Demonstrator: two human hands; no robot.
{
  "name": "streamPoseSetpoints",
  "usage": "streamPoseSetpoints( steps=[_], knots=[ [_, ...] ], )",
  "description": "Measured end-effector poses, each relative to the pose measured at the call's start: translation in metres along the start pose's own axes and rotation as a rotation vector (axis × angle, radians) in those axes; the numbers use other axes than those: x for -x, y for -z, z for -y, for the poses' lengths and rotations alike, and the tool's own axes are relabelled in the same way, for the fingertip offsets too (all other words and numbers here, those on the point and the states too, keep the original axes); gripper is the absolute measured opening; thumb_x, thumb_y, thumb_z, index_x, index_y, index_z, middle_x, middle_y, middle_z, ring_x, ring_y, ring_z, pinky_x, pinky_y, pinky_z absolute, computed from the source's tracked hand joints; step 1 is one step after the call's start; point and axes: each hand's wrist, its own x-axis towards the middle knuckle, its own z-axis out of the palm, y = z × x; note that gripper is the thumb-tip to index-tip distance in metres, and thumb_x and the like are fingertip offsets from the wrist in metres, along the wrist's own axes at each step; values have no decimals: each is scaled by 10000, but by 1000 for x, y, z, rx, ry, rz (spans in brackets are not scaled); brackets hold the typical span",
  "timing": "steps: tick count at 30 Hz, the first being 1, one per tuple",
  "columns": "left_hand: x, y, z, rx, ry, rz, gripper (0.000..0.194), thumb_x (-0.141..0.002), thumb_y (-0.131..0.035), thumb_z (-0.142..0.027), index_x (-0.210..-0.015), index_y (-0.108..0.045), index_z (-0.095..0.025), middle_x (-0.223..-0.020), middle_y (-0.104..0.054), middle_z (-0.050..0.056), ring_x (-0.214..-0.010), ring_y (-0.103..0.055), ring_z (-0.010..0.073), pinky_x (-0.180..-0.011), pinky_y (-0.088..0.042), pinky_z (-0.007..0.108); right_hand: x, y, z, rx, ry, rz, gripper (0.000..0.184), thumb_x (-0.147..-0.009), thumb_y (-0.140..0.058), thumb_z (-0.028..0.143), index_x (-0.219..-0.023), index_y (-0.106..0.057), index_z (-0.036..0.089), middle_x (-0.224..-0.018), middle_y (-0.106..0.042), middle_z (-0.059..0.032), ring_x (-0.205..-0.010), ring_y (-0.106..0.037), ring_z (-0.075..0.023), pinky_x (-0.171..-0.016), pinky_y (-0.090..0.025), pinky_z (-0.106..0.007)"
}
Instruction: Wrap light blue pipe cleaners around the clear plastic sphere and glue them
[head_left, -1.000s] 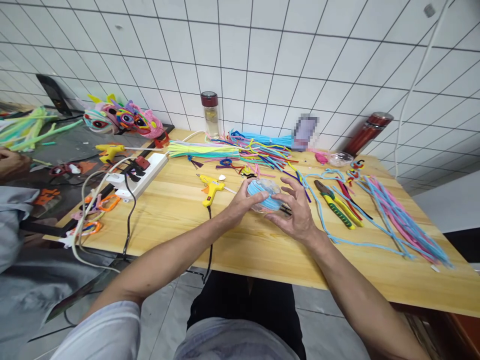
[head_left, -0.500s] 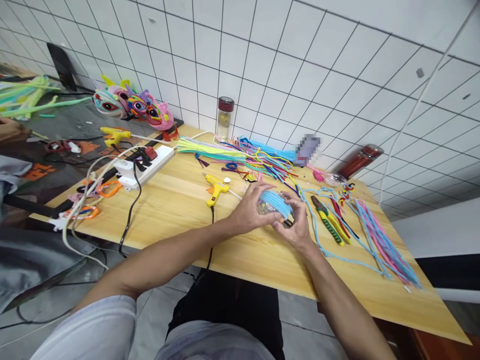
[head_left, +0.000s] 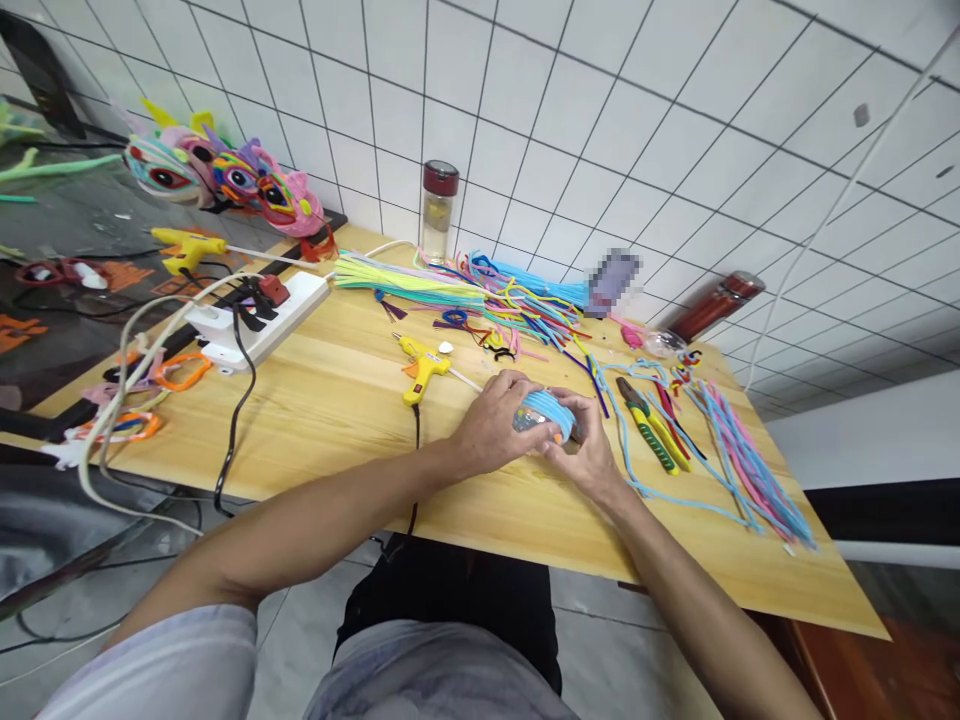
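Both hands hold a clear, rounded shell partly covered in rows of light-blue pipe cleaner, a little above the wooden table. My left hand is closed round its left side, thumb along the lower front. My right hand grips the right side with bent fingers, its thumb close to the left one. Left of my hands lies a yellow glue gun with a white glue stick in its back. On the right are pliers with green and yellow handles and loose blue pipe cleaners.
A bundle of coloured pipe cleaners lies at the back near a glass bottle. The power strip and its cables occupy the left. Pink and blue pipe cleaners lie right, a red flask behind. Colourful lion-like heads stand back left.
The camera view has shifted, so the table's things sit slightly higher and further left. Both hands keep their hold on the shell, which looks slightly turned. The other person's hand at left has left view.
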Motion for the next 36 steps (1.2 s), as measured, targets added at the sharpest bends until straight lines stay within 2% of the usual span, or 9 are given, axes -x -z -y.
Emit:
streamPoseSetpoints(
  steps=[3, 7, 9, 12, 18, 24, 28, 32, 36],
  knots=[
    [1, 0, 1, -31, -20, 24, 484, -880, -832, -432, -1281, -706, -193, -1286, -660, 165, -1287, -628, 364, -1184, -494, 558, 3, -1, 3, -4, -4, -13, 588, -877, -865, 474, -1293, -488, 298, -1507, -628, -196, -1401, -675, -325, -1083, -626, -538],
    [2, 1, 1, -23, -65, 47, 581, -858, -844, -423, -1375, -669, -226, -1466, -621, 189, -1451, -555, 389, -1270, -427, 587, 2, -6, 4, 5, 4, -42, 530, -897, -836, 438, -1285, -506, 294, -1476, -652, -180, -1353, -703, -308, -1069, -631, -511],
    [2, 2, 1, 19, -96, 96, 535, -907, -793, -402, -1402, -656, -252, -1512, -619, 178, -1490, -544, 372, -1295, -406, 580, 1, -8, 4, 21, 12, -46, 517, -900, -827, 412, -1292, -513, 290, -1471, -658, -173, -1333, -710, -301, -1082, -624, -514],
    [0, 5, 1, 66, -123, 146, 424, -985, -699, -394, -1382, -667, -250, -1461, -667, 166, -1445, -589, 342, -1279, -427, 550, -1, -8, 5, 17, 29, -33, 572, -871, -860, 426, -1312, -522, 289, -1502, -648, -173, -1379, -687, -316, -1132, -600, -541],
    [-2, 7, 6, 75, -59, 119, 413, -991, -685, -427, -1357, -671, -236, -1447, -662, 161, -1427, -584, 338, -1272, -436, 539, 4, -1, 9, -55, 19, -56, 582, -924, -849, 521, -1382, -565, 300, -1587, -581, -171, -1463, -633, -319, -1145, -607, -542],
    [-1, 6, 6, 73, -57, 105, 386, -1013, -666, -439, -1338, -663, -231, -1431, -665, 157, -1424, -583, 328, -1269, -441, 527, 9, -2, 7, -3, 19, -142, 402, -970, -820, 455, -1279, -625, 289, -1433, -698, -142, -1355, -696, -280, -1060, -646, -478],
    [-2, 8, 6, 49, -71, 110, 380, -1036, -645, -455, -1343, -654, -230, -1422, -675, 153, -1437, -577, 326, -1274, -439, 530, 8, -2, 11, 82, 63, -163, 325, -977, -806, 412, -1239, -656, 292, -1397, -703, -130, -1333, -690, -284, -1000, -655, -457],
    [-1, 10, 9, 4, -94, 121, 407, -1061, -621, -471, -1377, -622, -214, -1466, -646, 162, -1453, -570, 315, -1274, -451, 536, 9, -2, 12, 69, 52, -159, 348, -967, -815, 442, -1247, -661, 304, -1430, -665, -138, -1371, -660, -303, -995, -650, -470],
    [0, 10, 12, 1, -84, 123, 413, -1077, -595, -482, -1386, -603, -209, -1466, -641, 159, -1439, -586, 300, -1262, -471, 522, 10, -8, 5, 14, -3, -105, 515, -916, -856, 518, -1316, -604, 313, -1558, -585, -164, -1477, -589, -343, -1070, -615, -542]
  ],
)
